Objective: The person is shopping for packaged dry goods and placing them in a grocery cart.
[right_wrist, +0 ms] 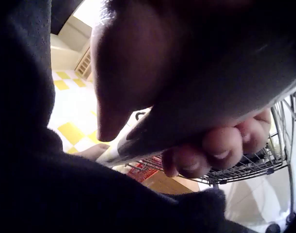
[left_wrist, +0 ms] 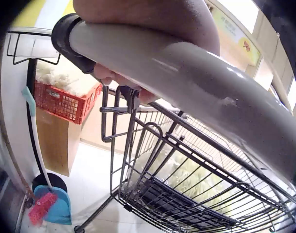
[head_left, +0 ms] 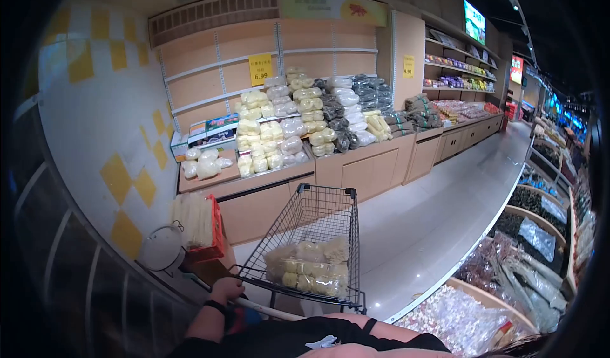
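A wire shopping cart (head_left: 304, 231) stands in front of me, with clear bags of pale round goods (head_left: 314, 270) lying inside. My left hand (head_left: 227, 289) grips the left end of the cart's handle. In the left wrist view its fingertips (left_wrist: 109, 76) curl out from under the thick grey handle (left_wrist: 201, 77). My right hand (right_wrist: 131, 68) wraps round the same handle in the right wrist view. Its fingers (right_wrist: 223, 148) show below the bar, with the thumb along the near side. Dark clothing hides this hand in the head view.
Stacked bagged goods (head_left: 273, 135) fill a wooden display counter beyond the cart. Left of the cart is a red crate (head_left: 218, 231). A blue dustpan (left_wrist: 61, 206) stands on the floor beside it. Bins of dried goods (head_left: 454, 313) line the right, along a tiled aisle (head_left: 438, 199).
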`<action>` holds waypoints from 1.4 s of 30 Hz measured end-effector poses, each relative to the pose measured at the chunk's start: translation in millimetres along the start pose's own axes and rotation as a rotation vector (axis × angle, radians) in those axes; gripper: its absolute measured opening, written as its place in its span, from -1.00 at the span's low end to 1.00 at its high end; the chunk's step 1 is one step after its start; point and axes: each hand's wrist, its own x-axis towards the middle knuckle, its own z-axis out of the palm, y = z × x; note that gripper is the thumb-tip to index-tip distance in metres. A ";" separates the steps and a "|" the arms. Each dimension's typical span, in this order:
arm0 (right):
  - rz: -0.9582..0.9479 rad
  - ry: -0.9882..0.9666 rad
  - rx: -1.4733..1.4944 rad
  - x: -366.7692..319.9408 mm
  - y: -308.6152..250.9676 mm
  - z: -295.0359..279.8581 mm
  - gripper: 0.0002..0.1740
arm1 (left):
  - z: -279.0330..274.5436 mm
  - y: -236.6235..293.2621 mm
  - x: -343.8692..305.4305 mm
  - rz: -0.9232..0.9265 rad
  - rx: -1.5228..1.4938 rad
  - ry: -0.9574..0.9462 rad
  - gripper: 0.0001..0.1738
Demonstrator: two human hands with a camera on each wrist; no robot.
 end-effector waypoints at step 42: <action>0.664 0.355 -0.259 37.8 -27.6 -331.5 -0.60 | -85.9 199.1 407.6 0.334 -0.012 0.056 -0.70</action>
